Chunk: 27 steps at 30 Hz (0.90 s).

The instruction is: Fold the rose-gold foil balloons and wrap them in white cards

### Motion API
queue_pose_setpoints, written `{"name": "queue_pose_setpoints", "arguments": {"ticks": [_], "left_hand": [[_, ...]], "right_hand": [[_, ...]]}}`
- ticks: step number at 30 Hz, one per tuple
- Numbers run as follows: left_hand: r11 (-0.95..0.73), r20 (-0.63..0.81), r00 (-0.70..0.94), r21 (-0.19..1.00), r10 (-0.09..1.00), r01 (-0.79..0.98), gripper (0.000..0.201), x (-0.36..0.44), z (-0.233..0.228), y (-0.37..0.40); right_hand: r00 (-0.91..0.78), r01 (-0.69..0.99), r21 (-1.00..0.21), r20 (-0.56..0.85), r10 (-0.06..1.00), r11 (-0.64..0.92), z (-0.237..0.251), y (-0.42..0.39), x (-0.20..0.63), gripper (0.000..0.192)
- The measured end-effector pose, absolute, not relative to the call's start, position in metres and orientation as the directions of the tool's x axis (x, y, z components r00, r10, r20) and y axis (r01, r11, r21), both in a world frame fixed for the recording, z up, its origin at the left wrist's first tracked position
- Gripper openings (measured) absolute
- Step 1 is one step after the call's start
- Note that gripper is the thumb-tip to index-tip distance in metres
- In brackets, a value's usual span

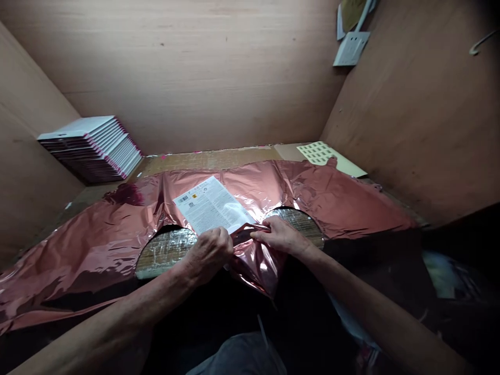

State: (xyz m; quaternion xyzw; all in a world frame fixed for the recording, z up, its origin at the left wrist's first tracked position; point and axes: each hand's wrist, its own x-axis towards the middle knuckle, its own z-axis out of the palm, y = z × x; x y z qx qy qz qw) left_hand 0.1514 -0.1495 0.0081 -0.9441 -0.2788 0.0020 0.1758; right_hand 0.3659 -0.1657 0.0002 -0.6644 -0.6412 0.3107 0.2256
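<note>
While clasped in left hand (214,249) and pinched in right hand (282,237), foil (253,187): draped over table (164,255), bunched between both at near edge, with card (211,205) on top, apparently being gathered, likely calling next for even tension and steady fingers.

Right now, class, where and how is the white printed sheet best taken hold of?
Probably the printed sheet is best pinched at its far-left edge, coming from the left: it lies broad and thin on the pink foil, that edge uncovered, while the left hand and right hand crowd its near end.
</note>
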Motion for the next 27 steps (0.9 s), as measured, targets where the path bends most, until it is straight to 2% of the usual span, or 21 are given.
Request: {"name": "queue_pose_setpoints", "arguments": {"ticks": [2, 4, 6, 7, 8, 9, 10, 11, 12, 14, 15, 17, 19, 20, 22, 23, 25, 27], "left_hand": [[-0.788, 0.128, 0.848, -0.319, 0.514, 0.526, 0.021, 0.148, 0.012, -0.150], [-0.770, 0.289, 0.796, -0.228, 0.531, 0.596, 0.020, 0.145, 0.015, -0.153], [-0.711, 0.533, 0.605, -0.009, 0.591, 0.703, 0.011, 0.145, 0.015, -0.157], [-0.659, 0.616, 0.447, 0.160, 0.648, 0.735, 0.026, 0.146, 0.015, -0.160], [-0.594, 0.629, 0.283, 0.358, 0.724, 0.721, 0.045, 0.148, 0.013, -0.163], [-0.515, 0.559, 0.162, 0.562, 0.813, 0.647, 0.059, 0.151, 0.011, -0.166], [-0.418, 0.425, 0.114, 0.743, 0.898, 0.522, 0.063, 0.154, 0.008, -0.168], [-0.300, 0.266, 0.140, 0.877, 0.954, 0.375, 0.060, 0.157, 0.004, -0.171], [-0.179, 0.130, 0.207, 0.954, 0.970, 0.242, 0.052, 0.161, 0.000, -0.173], [-0.020, -0.008, 0.291, 0.995, 0.957, 0.094, 0.039, 0.167, -0.011, -0.175], [0.006, -0.027, 0.268, 0.997, 0.963, 0.081, 0.036, 0.169, -0.016, -0.174], [-0.001, -0.017, 0.148, 0.993, 0.989, 0.118, 0.036, 0.173, -0.025, -0.169], [-0.018, 0.015, 0.022, 0.991, 1.000, 0.133, 0.036, 0.175, -0.031, -0.161], [-0.024, 0.028, -0.035, 0.993, 0.999, 0.118, 0.035, 0.176, -0.033, -0.157], [-0.021, 0.029, -0.120, 0.997, 0.992, 0.070, 0.035, 0.177, -0.032, -0.155], [-0.012, 0.019, -0.140, 0.999, 0.990, 0.049, 0.036, 0.177, -0.029, -0.158], [-0.008, 0.009, -0.090, 1.000, 0.996, 0.015, 0.040, 0.176, -0.021, -0.169], [-0.012, 0.018, 0.072, 0.996, 0.997, -0.085, 0.046, 0.172, -0.011, -0.184]], "right_hand": [[0.045, 0.671, -0.741, 0.088, 0.995, 0.036, -0.006, -0.170, 0.362, 0.023], [0.133, 0.603, -0.786, 0.267, 0.955, 0.136, -0.014, -0.180, 0.358, 0.023], [0.218, 0.486, -0.863, 0.273, 0.937, 0.138, -0.021, -0.191, 0.356, 0.030], [0.239, 0.419, -0.901, 0.232, 0.943, 0.115, -0.024, -0.196, 0.357, 0.034], [0.251, 0.362, -0.928, 0.190, 0.949, 0.090, -0.026, -0.200, 0.358, 0.036], [0.258, 0.323, -0.944, 0.160, 0.953, 0.071, -0.028, -0.203, 0.359, 0.038], [0.260, 0.305, -0.950, 0.148, 0.954, 0.065, -0.030, -0.205, 0.361, 0.039], [0.259, 0.305, -0.950, 0.149, 0.954, 0.065, -0.031, -0.206, 0.363, 0.040], [0.256, 0.318, -0.946, 0.155, 0.954, 0.068, -0.032, -0.207, 0.365, 0.040], [0.254, 0.352, -0.934, 0.158, 0.954, 0.061, -0.035, -0.206, 0.368, 0.041], [0.250, 0.368, -0.929, 0.149, 0.957, 0.048, -0.037, -0.206, 0.369, 0.041], [0.240, 0.418, -0.907, 0.158, 0.958, 0.045, -0.040, -0.208, 0.368, 0.045], [0.194, 0.535, -0.835, 0.270, 0.943, 0.129, -0.040, -0.215, 0.366, 0.057], [0.130, 0.617, -0.758, 0.361, 0.923, 0.210, -0.039, -0.219, 0.364, 0.069], [-0.105, 0.759, -0.505, 0.529, 0.842, 0.412, -0.037, -0.230, 0.360, 0.085], [-0.238, 0.785, -0.363, 0.572, 0.785, 0.502, -0.036, -0.235, 0.359, 0.082], [-0.427, 0.756, -0.152, 0.622, 0.656, 0.636, -0.033, -0.243, 0.355, 0.062], [-0.486, 0.683, -0.092, 0.683, 0.545, 0.724, -0.031, -0.245, 0.353, 0.052]]}}
